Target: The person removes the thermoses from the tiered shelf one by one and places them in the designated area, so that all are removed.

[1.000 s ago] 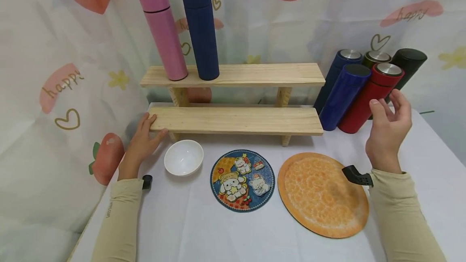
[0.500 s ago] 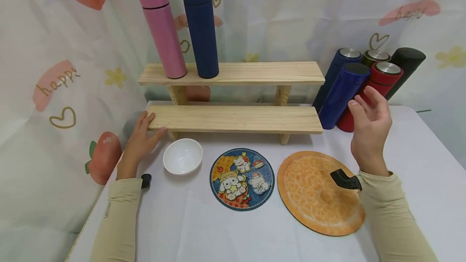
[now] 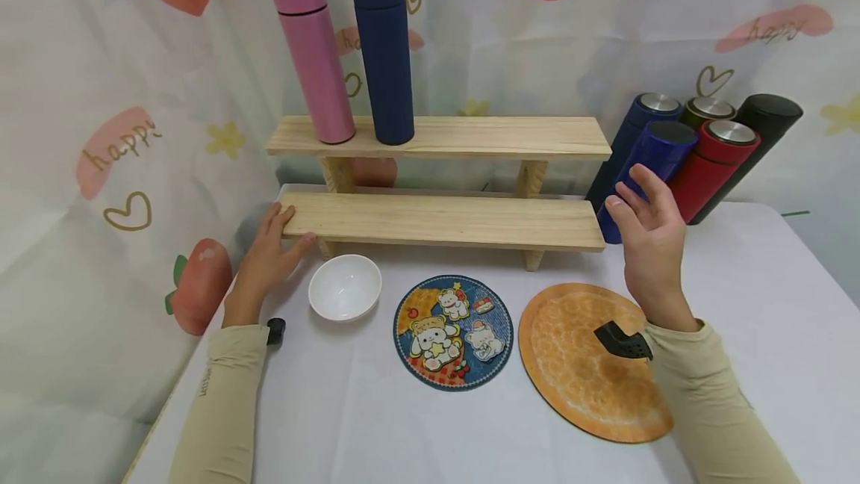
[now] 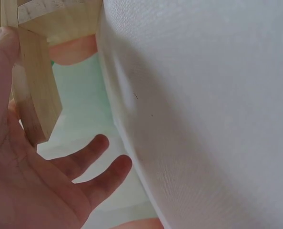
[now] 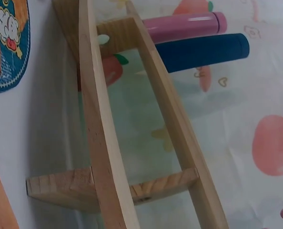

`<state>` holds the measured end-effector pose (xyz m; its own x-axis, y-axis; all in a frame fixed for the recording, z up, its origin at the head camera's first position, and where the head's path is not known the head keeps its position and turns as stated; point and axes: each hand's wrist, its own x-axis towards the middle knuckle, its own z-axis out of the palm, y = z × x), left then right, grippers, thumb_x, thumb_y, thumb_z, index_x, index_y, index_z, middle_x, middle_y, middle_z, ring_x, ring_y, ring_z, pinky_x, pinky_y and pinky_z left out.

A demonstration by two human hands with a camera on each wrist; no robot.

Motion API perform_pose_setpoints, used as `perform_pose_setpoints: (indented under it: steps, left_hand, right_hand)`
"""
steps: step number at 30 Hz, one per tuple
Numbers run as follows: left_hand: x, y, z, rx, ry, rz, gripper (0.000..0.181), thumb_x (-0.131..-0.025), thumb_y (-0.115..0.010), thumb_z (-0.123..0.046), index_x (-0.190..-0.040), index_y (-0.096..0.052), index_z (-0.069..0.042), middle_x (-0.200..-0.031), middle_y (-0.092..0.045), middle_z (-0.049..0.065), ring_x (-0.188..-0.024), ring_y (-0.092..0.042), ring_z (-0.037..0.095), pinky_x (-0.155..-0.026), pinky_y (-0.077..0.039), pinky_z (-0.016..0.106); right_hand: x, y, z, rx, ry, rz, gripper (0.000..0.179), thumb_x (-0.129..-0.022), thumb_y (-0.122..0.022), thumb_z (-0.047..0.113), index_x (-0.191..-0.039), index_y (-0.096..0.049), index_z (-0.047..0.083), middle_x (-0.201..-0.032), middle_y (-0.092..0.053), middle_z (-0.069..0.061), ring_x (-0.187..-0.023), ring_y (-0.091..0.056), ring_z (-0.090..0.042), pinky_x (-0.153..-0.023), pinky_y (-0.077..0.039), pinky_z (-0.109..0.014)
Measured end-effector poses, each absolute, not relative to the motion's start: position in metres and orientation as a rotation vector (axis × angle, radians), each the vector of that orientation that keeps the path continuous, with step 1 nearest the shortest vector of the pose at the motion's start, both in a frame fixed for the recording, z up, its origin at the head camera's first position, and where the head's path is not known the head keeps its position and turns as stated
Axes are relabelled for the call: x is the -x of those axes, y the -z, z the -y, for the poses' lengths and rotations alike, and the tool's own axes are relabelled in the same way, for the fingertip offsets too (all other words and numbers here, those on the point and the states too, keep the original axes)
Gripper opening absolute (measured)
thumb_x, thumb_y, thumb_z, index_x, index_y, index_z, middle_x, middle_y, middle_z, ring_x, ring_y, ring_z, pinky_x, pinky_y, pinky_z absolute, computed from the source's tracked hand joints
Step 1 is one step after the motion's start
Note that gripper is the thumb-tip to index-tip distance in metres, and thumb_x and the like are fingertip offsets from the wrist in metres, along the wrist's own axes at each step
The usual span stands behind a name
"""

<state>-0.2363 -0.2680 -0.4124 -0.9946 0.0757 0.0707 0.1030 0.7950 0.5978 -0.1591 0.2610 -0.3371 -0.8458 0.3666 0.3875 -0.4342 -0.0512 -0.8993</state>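
Observation:
My left hand (image 3: 265, 264) holds the left end of the lower board of a two-tier wooden shelf (image 3: 443, 221), its thumb at the front edge. In the left wrist view two fingers (image 4: 110, 174) stretch out below the board. My right hand (image 3: 652, 260) is raised with bent, parted fingers and nothing between them. It overlaps a glossy blue thermos (image 3: 661, 148) in the head view. Close by stand a red thermos (image 3: 712, 166), a dark blue thermos (image 3: 628, 133), a black thermos (image 3: 769, 122) and a green one (image 3: 707, 107), mostly hidden.
A pink thermos (image 3: 316, 66) and a navy thermos (image 3: 384, 58) stand on the upper board at left. Before the shelf lie a white bowl (image 3: 345, 288), a cartoon-print round mat (image 3: 430, 376) and an orange-brown round mat (image 3: 571, 364). A patterned cloth hangs behind.
My right hand has moved left, from in front of the red thermos to in front of the glossy blue one. The left hand stays at the shelf's end.

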Motion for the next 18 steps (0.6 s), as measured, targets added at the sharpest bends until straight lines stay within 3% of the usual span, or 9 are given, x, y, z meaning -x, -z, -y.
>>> perform_pose_setpoints:
  steps: [7, 18]
  left_hand:
    - [0.239, 0.414, 0.268, 0.15, 0.981, 2.937, 0.09, -0.107, -0.058, -0.059, -0.172, -0.02, -0.011, -0.179, -0.003, 0.013, -0.159, -0.017, 0.051, -0.121, -0.021, 0.072]
    - [0.236, 0.41, 0.266, 0.138, 1.001, 2.933, 0.088, -0.107, -0.058, -0.057, -0.172, -0.021, -0.011, -0.18, -0.003, 0.012, -0.159, -0.016, 0.051, -0.121, -0.021, 0.072]
  right_hand:
    - [0.164, 0.338, -0.248, -0.129, -1.974, 1.732, 0.056, -0.101, -0.062, -0.007, -0.155, -0.05, 0.0, -0.157, -0.047, -0.011, -0.143, -0.048, -0.03, -0.108, -0.047, -0.023]
    - [0.174, 0.337, -0.229, -0.206, -1.967, 1.894, 0.063, -0.105, -0.064, 0.004, -0.163, -0.04, 0.002, -0.164, -0.04, -0.011, -0.146, -0.045, -0.027, -0.109, -0.046, -0.021]
